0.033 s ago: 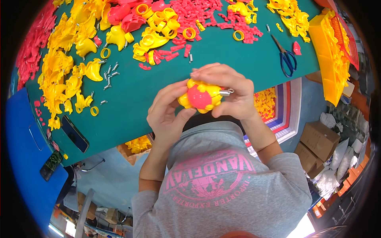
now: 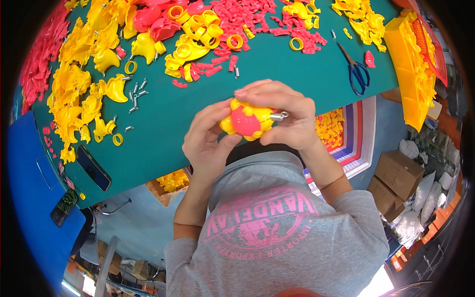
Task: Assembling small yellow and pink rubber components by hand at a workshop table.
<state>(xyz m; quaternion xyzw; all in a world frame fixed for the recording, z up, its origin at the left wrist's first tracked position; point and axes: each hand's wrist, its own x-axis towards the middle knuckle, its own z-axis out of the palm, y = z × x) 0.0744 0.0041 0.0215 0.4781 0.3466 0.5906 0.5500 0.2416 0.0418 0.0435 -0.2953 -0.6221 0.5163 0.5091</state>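
Between my two hands, above the table's near edge, is a rounded yellow plastic toy piece with a red domed part. A silver metal spring sticks out of its right side, with a loop at the end. My left hand grips the toy's left side, thumb at its lower edge. My right hand closes round the right side, fingers over the top and thumb below, next to the spring. The palms and the toy's far side are hidden.
The green table bears heaps of yellow parts, red pieces, yellow rings and loose springs. Scissors lie at right beside a yellow bin. A phone lies near the left edge.
The toy and the fingers round it have shifted very slightly to the left. Both hands keep their hold, and everything on the table stays where it was.
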